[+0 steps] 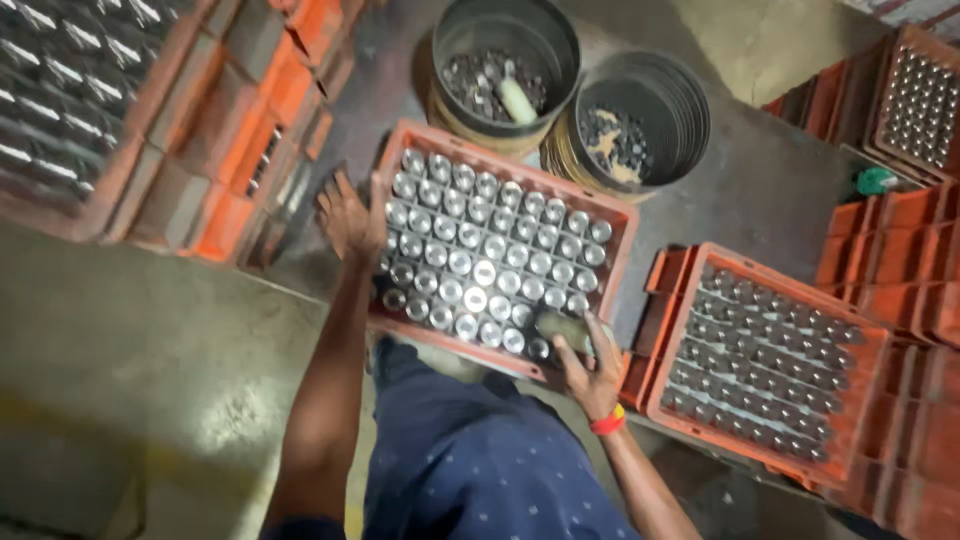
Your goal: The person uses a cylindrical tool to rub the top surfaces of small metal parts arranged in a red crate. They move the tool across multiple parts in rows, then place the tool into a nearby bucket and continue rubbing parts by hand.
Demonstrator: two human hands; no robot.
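Between the two hands sits an orange crate (628, 222) packed with rows of shiny metal cans (487, 252), seen from above. Left hand (350, 218) grips the crate's left wall, fingers spread over the rim and thumb toward the cans. Right hand (587, 364) clasps the crate's near right corner, fingers curled over the rim beside the last cans; a red and yellow band (608, 422) circles that wrist. Under the crate's near edge, between the forearms, shows the person's dark blue dotted cloth (470, 460).

Beyond the crate, past the fingertips, stand two round black tubs (560, 40) side by side, each holding small dark pieces. Just right of the right hand lies a second crate (668, 345) full of cans, with more orange crates (900, 260) stacked farther right. Left of the left hand, another stack of crates (225, 120) rises, some loaded with cans. Grey concrete floor (130, 340) spreads below the left arm.
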